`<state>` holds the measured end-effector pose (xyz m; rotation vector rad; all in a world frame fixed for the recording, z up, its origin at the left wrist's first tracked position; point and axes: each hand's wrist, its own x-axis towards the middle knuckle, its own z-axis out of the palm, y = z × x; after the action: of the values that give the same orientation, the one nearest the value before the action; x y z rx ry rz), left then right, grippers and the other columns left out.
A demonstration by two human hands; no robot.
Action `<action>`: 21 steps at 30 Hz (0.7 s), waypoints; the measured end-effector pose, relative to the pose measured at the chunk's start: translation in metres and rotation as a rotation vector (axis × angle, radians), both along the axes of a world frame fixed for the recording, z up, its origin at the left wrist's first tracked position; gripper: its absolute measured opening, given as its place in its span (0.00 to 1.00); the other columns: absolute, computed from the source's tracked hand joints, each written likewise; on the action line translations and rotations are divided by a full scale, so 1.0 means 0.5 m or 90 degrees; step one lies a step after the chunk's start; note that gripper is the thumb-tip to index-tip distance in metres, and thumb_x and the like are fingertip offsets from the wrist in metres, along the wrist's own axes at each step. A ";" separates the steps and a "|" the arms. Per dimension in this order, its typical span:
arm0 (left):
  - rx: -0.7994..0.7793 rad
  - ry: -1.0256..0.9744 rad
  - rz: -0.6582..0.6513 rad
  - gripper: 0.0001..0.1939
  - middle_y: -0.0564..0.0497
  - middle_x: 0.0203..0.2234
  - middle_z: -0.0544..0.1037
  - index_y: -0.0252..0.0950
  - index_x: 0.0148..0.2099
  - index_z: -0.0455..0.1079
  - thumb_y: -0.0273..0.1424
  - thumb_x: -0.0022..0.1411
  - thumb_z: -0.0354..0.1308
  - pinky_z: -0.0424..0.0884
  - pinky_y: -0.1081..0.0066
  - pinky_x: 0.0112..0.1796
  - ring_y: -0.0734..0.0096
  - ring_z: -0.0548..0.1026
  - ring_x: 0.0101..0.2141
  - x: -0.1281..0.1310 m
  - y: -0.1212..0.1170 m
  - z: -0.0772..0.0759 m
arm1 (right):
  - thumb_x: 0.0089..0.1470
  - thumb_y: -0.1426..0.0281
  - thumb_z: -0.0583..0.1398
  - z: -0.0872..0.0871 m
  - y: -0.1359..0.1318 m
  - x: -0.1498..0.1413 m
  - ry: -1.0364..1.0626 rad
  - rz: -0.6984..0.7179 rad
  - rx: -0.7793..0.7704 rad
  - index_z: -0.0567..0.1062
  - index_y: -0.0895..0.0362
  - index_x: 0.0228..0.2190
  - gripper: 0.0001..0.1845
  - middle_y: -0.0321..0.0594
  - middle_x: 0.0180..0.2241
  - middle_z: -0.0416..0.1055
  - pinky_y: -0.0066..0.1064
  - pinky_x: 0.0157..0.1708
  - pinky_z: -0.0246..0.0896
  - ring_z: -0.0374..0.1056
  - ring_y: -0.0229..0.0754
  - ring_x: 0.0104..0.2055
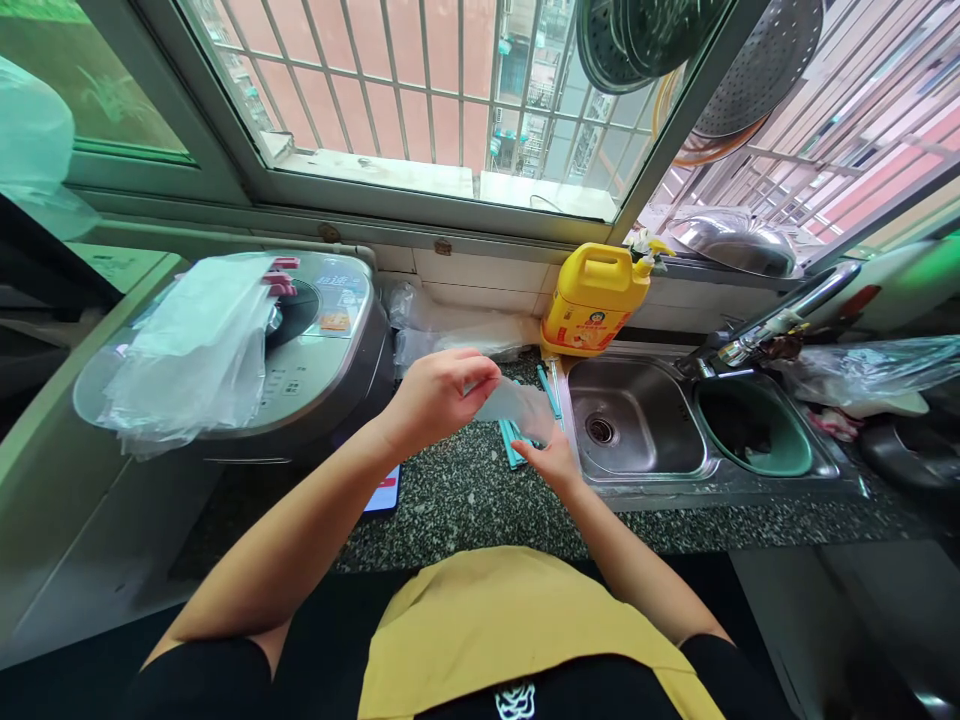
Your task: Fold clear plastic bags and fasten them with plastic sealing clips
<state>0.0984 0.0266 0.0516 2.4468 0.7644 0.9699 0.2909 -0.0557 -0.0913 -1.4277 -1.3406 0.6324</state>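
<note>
A small, translucent plastic bag (pixel 514 402) stretches between my two hands above the counter. My left hand (pixel 444 395) pinches its left end between thumb and fingers. At its right end, my right hand (pixel 555 460) grips the lower edge, thumb towards the left and the other fingers partly hidden. Under and behind the bag lie several teal plastic strips (pixel 512 447), which look like bag clips, partly covered by the bag and my right hand. A phone (pixel 384 493) with a lit screen lies below my left forearm, partly hidden by it.
Clear bags and pink clips lie on a rice cooker (pixel 349 300) at left. More clear plastic bags (pixel 465 330) rest against the wall. A yellow jug (pixel 592 300) stands behind the steel sink (pixel 637 465). A green basin (pixel 780 440) sits in the right bowl, beside the faucet (pixel 787 305).
</note>
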 end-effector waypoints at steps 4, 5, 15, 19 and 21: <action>-0.032 -0.015 -0.001 0.10 0.50 0.24 0.75 0.35 0.30 0.73 0.30 0.59 0.52 0.65 0.74 0.28 0.74 0.70 0.25 -0.005 0.003 0.011 | 0.48 0.59 0.61 -0.039 0.005 -0.009 0.020 -0.047 0.001 0.71 0.58 0.26 0.14 0.39 0.25 0.70 0.34 0.32 0.64 0.66 0.41 0.29; -0.038 -0.020 0.003 0.10 0.50 0.24 0.75 0.35 0.30 0.72 0.30 0.59 0.52 0.64 0.74 0.27 0.73 0.70 0.25 -0.005 0.004 0.012 | 0.49 0.60 0.60 -0.042 0.008 -0.011 0.020 -0.054 0.013 0.70 0.58 0.25 0.13 0.38 0.24 0.69 0.34 0.31 0.64 0.65 0.40 0.28; -0.094 -0.061 0.024 0.09 0.53 0.19 0.72 0.34 0.29 0.71 0.30 0.56 0.51 0.62 0.75 0.24 0.76 0.67 0.20 -0.005 -0.003 0.022 | 0.44 0.61 0.63 -0.053 0.066 -0.057 0.066 -0.087 0.061 0.69 0.57 0.36 0.18 0.39 0.35 0.69 0.32 0.36 0.64 0.65 0.37 0.32; -0.111 -0.080 0.040 0.09 0.52 0.19 0.73 0.34 0.29 0.71 0.30 0.56 0.51 0.63 0.75 0.24 0.75 0.68 0.21 -0.015 -0.002 0.021 | 0.49 0.63 0.59 -0.068 0.075 -0.063 0.049 -0.069 0.053 0.68 0.57 0.28 0.10 0.35 0.27 0.66 0.30 0.32 0.63 0.62 0.36 0.29; -0.117 -0.087 0.046 0.08 0.52 0.20 0.74 0.34 0.29 0.71 0.30 0.56 0.52 0.64 0.74 0.25 0.75 0.69 0.21 -0.023 -0.002 0.016 | 0.49 0.64 0.58 -0.070 0.064 -0.048 0.013 -0.102 0.074 0.68 0.57 0.32 0.10 0.37 0.30 0.67 0.30 0.31 0.62 0.62 0.36 0.28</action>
<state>0.0870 0.0256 0.0598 2.1861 0.8589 1.0326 0.2668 -0.0237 -0.1261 -1.4133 -1.2124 0.4549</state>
